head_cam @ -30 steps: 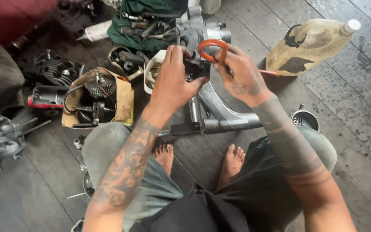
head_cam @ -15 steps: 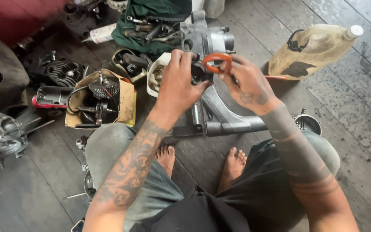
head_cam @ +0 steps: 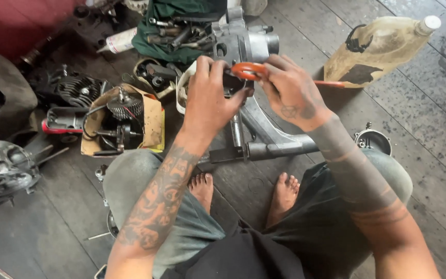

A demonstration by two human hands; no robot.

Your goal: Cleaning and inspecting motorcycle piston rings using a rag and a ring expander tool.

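Observation:
I squat over a grey metal engine casing [head_cam: 264,139] that stands on a wooden floor. My left hand [head_cam: 210,101] and my right hand [head_cam: 290,93] meet at its upper part, both pinching an orange rubber ring [head_cam: 249,70]. The ring is stretched between my fingers just in front of the casing's round housing [head_cam: 256,44]. My bare feet [head_cam: 243,188] rest on the boards below the casing.
A cardboard box [head_cam: 153,121] with a flywheel and wires lies at the left, beside a finned cylinder [head_cam: 78,90]. A green cloth with tools [head_cam: 176,26] lies behind. A dirty plastic jug [head_cam: 380,49] lies at the right, a small round metal part [head_cam: 372,139] by my knee.
Both hands stay on the orange ring at the casing. The view has shifted slightly; the ring now lies flatter between my fingers.

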